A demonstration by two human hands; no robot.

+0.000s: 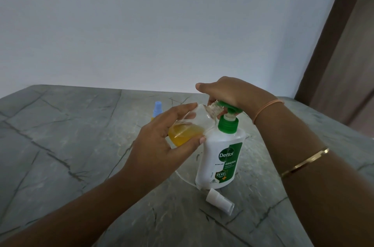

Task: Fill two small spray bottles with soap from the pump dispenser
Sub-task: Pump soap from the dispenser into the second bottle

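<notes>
The small clear spray bottle [192, 125], partly filled with orange soap, is tilted with its open neck at the nozzle of the pump dispenser [220, 157]. The left hand [162, 145] grips the bottle. The right hand [226, 92] curls over the green pump head [228, 108]. A white spray cap [219, 201] lies on the desk [60, 145] in front of the dispenser, and a blue-capped bottle [157, 108] stands behind to its left.

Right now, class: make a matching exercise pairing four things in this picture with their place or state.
1 clear bottle
2 pump dispenser
3 white spray cap
4 blue-capped bottle

A lying on the table
B tilted in the left hand
C standing at the back
D under the right hand

Pairs: 1-B, 2-D, 3-A, 4-C
</notes>
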